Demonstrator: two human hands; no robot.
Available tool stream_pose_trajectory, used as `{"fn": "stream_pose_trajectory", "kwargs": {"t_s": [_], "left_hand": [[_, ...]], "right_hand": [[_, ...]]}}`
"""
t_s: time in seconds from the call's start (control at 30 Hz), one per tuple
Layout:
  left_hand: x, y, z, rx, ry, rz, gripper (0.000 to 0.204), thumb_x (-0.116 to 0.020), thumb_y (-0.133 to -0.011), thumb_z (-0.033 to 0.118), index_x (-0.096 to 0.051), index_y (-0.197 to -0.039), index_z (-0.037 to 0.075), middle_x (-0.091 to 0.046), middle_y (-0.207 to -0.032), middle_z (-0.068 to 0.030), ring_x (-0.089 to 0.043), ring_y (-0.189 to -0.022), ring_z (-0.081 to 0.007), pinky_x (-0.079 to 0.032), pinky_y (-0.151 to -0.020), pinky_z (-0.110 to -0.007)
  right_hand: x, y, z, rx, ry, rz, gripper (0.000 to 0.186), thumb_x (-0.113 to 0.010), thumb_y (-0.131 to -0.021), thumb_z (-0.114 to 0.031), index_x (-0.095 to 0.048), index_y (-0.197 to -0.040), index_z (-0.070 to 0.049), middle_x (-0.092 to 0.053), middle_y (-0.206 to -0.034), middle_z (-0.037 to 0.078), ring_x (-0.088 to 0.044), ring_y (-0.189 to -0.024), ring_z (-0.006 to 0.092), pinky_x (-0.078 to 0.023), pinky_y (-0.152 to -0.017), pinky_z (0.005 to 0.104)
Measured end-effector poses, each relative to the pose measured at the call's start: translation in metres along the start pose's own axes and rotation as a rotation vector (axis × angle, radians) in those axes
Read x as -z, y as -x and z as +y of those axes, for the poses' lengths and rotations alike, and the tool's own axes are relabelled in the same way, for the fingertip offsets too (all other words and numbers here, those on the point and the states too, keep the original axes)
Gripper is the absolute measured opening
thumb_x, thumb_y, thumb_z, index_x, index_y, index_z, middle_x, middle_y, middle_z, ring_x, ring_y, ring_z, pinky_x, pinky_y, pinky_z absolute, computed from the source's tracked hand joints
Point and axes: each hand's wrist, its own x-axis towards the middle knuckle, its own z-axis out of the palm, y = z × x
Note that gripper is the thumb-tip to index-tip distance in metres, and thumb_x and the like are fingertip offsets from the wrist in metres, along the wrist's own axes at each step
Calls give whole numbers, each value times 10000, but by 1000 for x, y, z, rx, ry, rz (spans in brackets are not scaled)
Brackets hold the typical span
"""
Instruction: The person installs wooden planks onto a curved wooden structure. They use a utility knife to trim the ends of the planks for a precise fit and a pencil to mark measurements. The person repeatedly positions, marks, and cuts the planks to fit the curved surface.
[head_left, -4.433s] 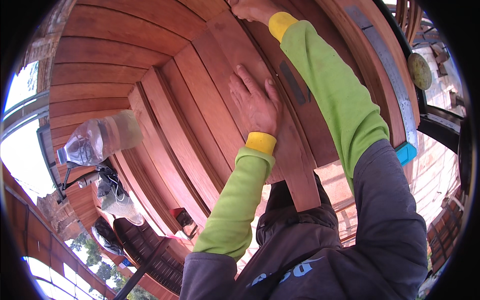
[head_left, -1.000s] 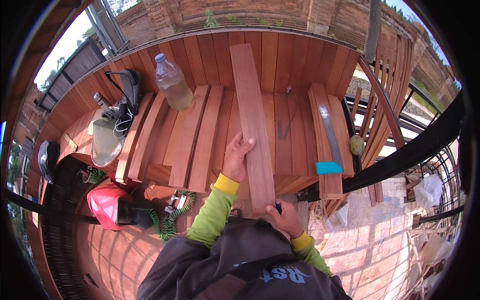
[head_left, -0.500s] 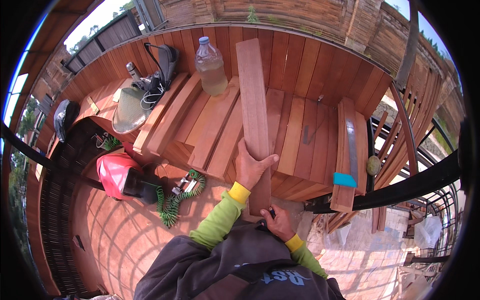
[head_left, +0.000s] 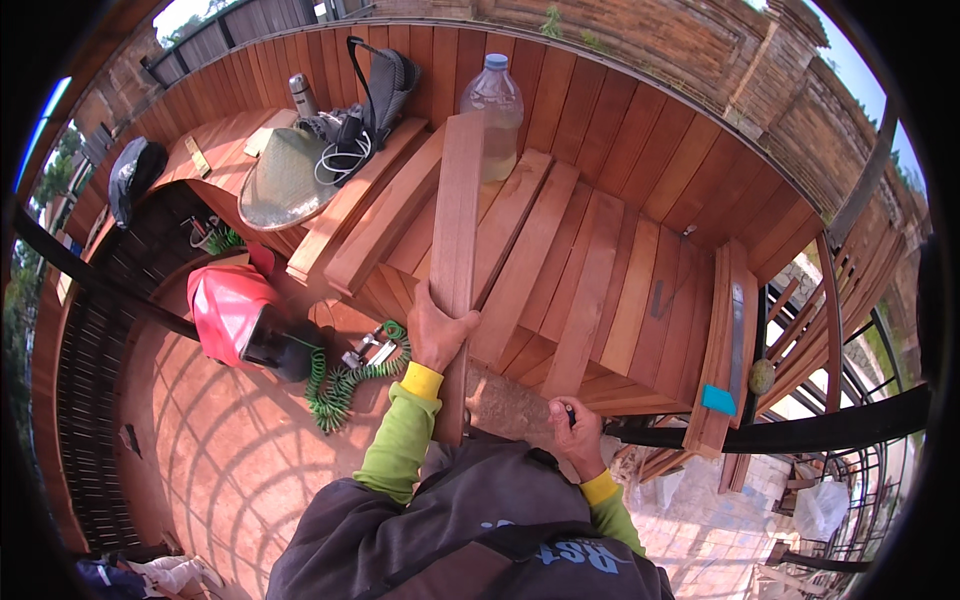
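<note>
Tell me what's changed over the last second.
The left hand has carried the board leftward, so it now partly hides the bottle. The right hand has come away from the board's lower end, holding a small dark object. The bottle and teal-handled square stayed put.

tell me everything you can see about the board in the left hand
The board is a long, narrow, straight-sided piece of what looks like reddish-brown wood, its broad face plain and paler above the left hand, darker below. That hand grips it below the middle, thumb across the face. It runs away from the person, its far end overlapping the left side of the bottle in this view, its near end close to the body. Whether it rests on anything is unclear.
</note>
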Motion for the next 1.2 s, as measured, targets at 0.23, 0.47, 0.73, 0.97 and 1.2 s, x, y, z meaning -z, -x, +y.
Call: {"fn": "stream_pose_trajectory", "kwargs": {"t_s": [0.23,0.47,0.73,0.97,1.2], "left_hand": [[73,-123,-58,-37,-436,-46,677,-785,-550,264,-507,-1080,-52,-582,-1038,-246,-583,-971,-399,-486,-854,-436],[47,-244,-89,-192,-545,-140,626,-791,-565,257,-539,-1053,-45,-509,-1167,-241,-520,-1093,-391,-475,-897,-458],[30,-273,-102,-147,-524,-235,695,-781,-685,354,-441,-1169,-10,-564,-1126,-237,-554,-1080,-402,-487,-874,-465],[77,-188,-121,-93,-627,-55,620,-793,-669,379,-456,-1032,5,-583,-1003,-220,-579,-957,-391,-483,-800,-464],[81,-185,-132,-160,-565,2,608,-804,-645,388,-471,-983,7,-591,-919,-199,-585,-872,-381,-479,-734,-450]], "right_hand": [[-40,-18,-20,-172,-6,-22,252,-586,-938,-240,-625,-913,8,-568,-650,9,-533,-588,63,-441,-533,220],[-78,-32,-27,-255,-55,25,244,-547,-954,-210,-629,-903,15,-595,-674,18,-546,-650,79,-439,-609,227],[-93,-29,-23,-263,7,175,248,-551,-956,-211,-634,-901,16,-594,-666,19,-542,-633,72,-437,-592,219],[-97,-35,-23,-290,9,220,269,-536,-961,-218,-626,-861,15,-583,-659,20,-535,-630,82,-431,-596,226],[-109,-48,-12,-252,44,144,238,-553,-951,-209,-630,-916,13,-605,-670,26,-546,-637,75,-434,-595,224]]}}
